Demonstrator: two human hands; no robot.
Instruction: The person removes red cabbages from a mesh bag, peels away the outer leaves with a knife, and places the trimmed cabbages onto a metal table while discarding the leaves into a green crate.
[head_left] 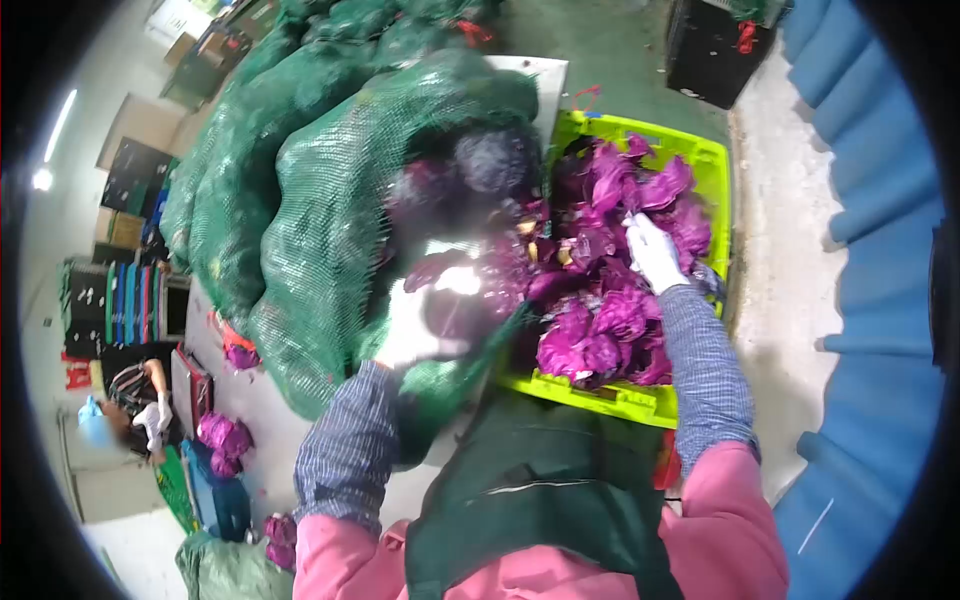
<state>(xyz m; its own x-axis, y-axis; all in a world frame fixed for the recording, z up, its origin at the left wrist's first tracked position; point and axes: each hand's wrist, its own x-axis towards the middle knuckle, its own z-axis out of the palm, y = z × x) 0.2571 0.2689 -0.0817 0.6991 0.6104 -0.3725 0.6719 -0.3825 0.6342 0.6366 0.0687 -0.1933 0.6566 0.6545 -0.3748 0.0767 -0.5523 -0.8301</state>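
My left hand [418, 325], in a white glove, is blurred by glare at the mouth of a green mesh sack [335, 180]. A purple cabbage [465, 305] lies against its fingers, which are washed out. Other purple cabbages [490, 162] show inside the sack's opening. My right hand [652, 250], also white-gloved, is over the purple leaves [605, 325] in a lime-green crate [715, 165]. Its fingers are pressed together and point up the frame, near a curled leaf; whether they grip it cannot be made out.
More full green mesh sacks [225, 190] lie at the left and top. A co-worker [145, 400] is at the far left, beside purple bundles [225, 440]. A black box [715, 55] stands at the top right, and a blue curtain [880, 290] hangs at the right.
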